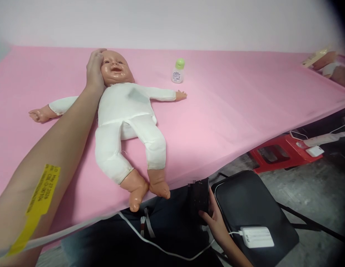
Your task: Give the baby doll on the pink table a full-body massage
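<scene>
A baby doll point(125, 102) with a white cloth body and hard plastic head, hands and feet lies on its back on a pink-covered table point(217, 122). Against the side of its head rests my left hand point(96, 70), the palm along the cheek and the fingers extended toward the top of the head, partly hidden. Low at the table's front edge, my right hand point(213, 217) grips a dark smartphone point(200, 200), thumb on its face. A small clear bottle point(177, 72) with a green cap stands upright beyond the doll's outstretched arm.
A black folding chair point(253, 204) holds a white power bank point(257, 237) with a cable attached. A red plastic stool point(283, 152) carries a phone and a white device. Another doll point(332, 68) is partly visible at the far right. A yellow label point(46, 193) hangs over my left forearm.
</scene>
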The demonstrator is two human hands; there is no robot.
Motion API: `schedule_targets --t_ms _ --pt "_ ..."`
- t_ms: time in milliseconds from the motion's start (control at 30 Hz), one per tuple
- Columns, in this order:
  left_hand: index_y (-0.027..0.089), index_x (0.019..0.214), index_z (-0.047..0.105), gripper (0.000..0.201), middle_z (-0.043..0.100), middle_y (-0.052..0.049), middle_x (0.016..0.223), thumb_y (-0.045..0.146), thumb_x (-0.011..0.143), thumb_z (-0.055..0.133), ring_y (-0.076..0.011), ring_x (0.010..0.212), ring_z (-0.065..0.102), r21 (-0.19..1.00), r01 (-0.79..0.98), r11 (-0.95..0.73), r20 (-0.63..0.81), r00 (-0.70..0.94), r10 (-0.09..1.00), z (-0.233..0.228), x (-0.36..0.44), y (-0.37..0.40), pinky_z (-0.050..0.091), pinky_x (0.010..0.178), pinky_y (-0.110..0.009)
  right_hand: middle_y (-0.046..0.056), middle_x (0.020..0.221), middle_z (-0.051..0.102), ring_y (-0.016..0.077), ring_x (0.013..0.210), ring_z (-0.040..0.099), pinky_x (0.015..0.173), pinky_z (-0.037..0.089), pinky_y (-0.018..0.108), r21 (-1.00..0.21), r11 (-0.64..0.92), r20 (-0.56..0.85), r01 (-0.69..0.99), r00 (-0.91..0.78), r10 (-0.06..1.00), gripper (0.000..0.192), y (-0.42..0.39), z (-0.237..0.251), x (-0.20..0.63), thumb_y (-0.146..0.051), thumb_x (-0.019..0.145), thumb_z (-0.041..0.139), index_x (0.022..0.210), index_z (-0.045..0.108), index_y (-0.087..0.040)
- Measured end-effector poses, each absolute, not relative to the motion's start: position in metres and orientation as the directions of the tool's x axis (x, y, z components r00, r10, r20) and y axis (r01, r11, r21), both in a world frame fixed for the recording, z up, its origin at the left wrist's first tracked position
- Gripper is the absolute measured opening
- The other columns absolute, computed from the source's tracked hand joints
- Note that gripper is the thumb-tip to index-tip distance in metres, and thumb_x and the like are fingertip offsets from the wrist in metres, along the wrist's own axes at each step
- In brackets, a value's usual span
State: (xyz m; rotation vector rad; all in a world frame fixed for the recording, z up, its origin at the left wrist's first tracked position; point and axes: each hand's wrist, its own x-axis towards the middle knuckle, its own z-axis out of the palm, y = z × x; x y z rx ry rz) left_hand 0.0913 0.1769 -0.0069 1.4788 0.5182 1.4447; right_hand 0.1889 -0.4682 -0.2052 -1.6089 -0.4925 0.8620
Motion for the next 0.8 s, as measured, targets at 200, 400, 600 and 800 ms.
schedule_targets --t_ms 200,400,600,800 --pt "0.014 0.118 0.069 0.030 0.068 -0.008 0.116 0.019 0.097 0.048 -0.0214 0.111 0.063 0.843 -0.320 -0.433 0.509 0.214 0.834 -0.0073 0.0919 0.1761 0.050 0.105 -0.040 0.003 0.173 0.020 0.0283 0.159 0.021 0.129 0.025 0.051 -0.957 -0.257 -0.280 -0.132 0.640 0.715 0.100 -0.4636 -0.2036 0.1860 -0.039 0.087 0.078 0.165 0.015 -0.035" --pt "0.015 0.116 0.071 0.031 0.069 -0.006 0.112 0.016 0.096 0.047 -0.0209 0.108 0.063 0.839 -0.324 -0.437 0.513 0.204 0.834 -0.0068 0.0925 0.1753 0.051 0.103 -0.039 0.002 0.172 0.023 0.0287 0.159 0.022 0.129 0.023 0.051 -0.955 -0.247 -0.292 -0.164 0.656 0.696 0.093 -0.4635 -0.1990 0.1845 -0.041 0.089 0.074 0.165 0.020 -0.035" --pt "0.015 0.115 0.071 0.031 0.069 -0.006 0.110 0.016 0.095 0.048 -0.0203 0.106 0.064 0.841 -0.325 -0.432 0.507 0.195 0.840 -0.0043 0.0922 0.1730 0.051 0.101 -0.037 0.002 0.172 0.023 0.0275 0.159 0.021 0.129 0.022 0.051 -0.949 -0.248 -0.315 -0.195 0.632 0.708 0.090 -0.4653 -0.1982 0.1864 -0.043 0.092 0.071 0.165 0.019 -0.035" --pt "0.015 0.115 0.070 0.030 0.068 -0.006 0.111 0.017 0.095 0.048 -0.0201 0.106 0.062 0.849 -0.327 -0.416 0.494 0.209 0.844 -0.0035 0.0916 0.1711 0.051 0.101 -0.038 0.002 0.173 0.019 0.0274 0.160 0.018 0.130 0.021 0.051 -0.952 -0.273 -0.291 -0.135 0.668 0.685 0.101 -0.4586 -0.1979 0.1822 -0.039 0.086 0.079 0.165 0.016 -0.034"
